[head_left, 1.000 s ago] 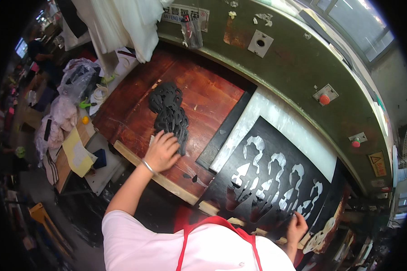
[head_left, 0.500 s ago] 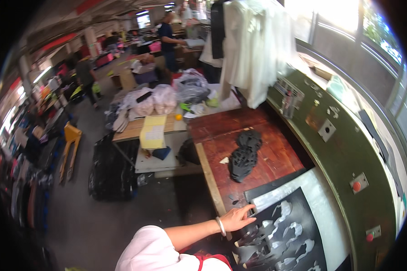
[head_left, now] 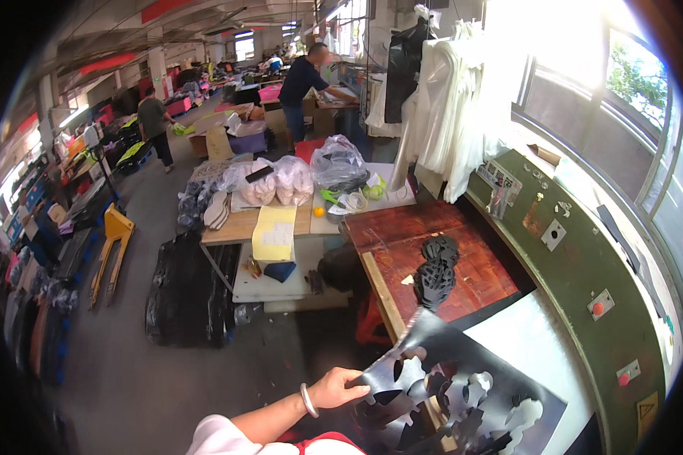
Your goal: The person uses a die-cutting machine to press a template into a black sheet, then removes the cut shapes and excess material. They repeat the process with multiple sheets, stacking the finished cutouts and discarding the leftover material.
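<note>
My left hand (head_left: 338, 390), with a pale bangle at the wrist, pinches the left edge of a black sheet (head_left: 442, 340) full of irregular cut-out holes. That edge is raised and bent, while the sheet's right part lies over a white board (head_left: 517, 327). Through the holes I see the wooden table edge and bright gaps. My right hand does not show. Beyond the sheet, a pile of black cut pieces (head_left: 435, 283) rests on a red-brown wooden tabletop (head_left: 387, 227), beside a small pale scrap (head_left: 407, 280).
A green machine beam (head_left: 565, 262) with red buttons (head_left: 598, 309) curves along the right. Ahead, a table carries stuffed plastic bags (head_left: 292, 180) and yellow paper (head_left: 274, 233). White sheeting (head_left: 451, 114) hangs behind. A yellow pallet jack (head_left: 115, 235) and two people stand farther off.
My left hand has moved left and toward me, pulling the sheet's left edge up off the board. The sheet lay flat before. The view has shifted slightly.
</note>
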A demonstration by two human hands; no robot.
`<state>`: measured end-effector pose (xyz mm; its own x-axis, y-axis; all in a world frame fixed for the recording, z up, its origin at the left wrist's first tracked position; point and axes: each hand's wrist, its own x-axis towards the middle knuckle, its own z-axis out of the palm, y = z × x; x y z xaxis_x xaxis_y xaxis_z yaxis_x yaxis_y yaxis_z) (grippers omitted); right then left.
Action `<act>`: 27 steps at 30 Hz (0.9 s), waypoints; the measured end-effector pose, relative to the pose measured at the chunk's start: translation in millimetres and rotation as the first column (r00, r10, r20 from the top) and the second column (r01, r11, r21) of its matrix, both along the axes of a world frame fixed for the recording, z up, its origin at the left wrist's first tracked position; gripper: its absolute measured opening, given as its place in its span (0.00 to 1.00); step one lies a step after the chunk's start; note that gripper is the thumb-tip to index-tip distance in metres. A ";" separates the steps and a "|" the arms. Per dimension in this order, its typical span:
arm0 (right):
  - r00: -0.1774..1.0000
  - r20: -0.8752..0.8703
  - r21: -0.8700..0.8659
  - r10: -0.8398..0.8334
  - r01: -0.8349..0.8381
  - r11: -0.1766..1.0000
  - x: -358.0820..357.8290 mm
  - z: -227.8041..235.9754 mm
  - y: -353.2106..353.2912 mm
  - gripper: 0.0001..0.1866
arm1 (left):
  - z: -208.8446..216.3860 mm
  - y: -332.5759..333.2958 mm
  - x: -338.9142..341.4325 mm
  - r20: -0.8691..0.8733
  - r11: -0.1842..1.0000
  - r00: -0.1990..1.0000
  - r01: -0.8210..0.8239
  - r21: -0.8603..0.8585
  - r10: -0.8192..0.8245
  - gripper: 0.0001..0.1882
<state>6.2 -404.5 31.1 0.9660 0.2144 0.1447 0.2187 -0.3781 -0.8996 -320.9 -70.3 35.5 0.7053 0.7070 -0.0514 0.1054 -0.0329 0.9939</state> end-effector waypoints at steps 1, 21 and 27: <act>0.999 0.005 0.072 0.043 -0.044 0.996 -16.9 5.4 16.9 0.19 | -0.8 1.8 -20.5 0.016 0.998 0.999 -0.049 0.040 0.048 0.11; 0.383 -0.274 0.424 0.882 -0.775 0.469 -389.2 -39.7 368.3 0.15 | -54.5 -2.6 -500.2 -0.001 0.373 0.380 -0.907 0.198 0.925 0.13; 0.227 -0.396 0.315 0.890 -0.877 0.364 -441.1 -59.8 468.5 0.16 | -61.2 -17.1 -549.6 -0.091 0.223 0.213 -0.969 0.111 0.973 0.14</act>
<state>-435.0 64.0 -28.7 0.0923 0.9774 -0.1904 -0.0006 -0.1911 -0.9816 -870.5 -87.4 -25.7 -0.5411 0.8402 -0.0360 0.1820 0.1588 0.9704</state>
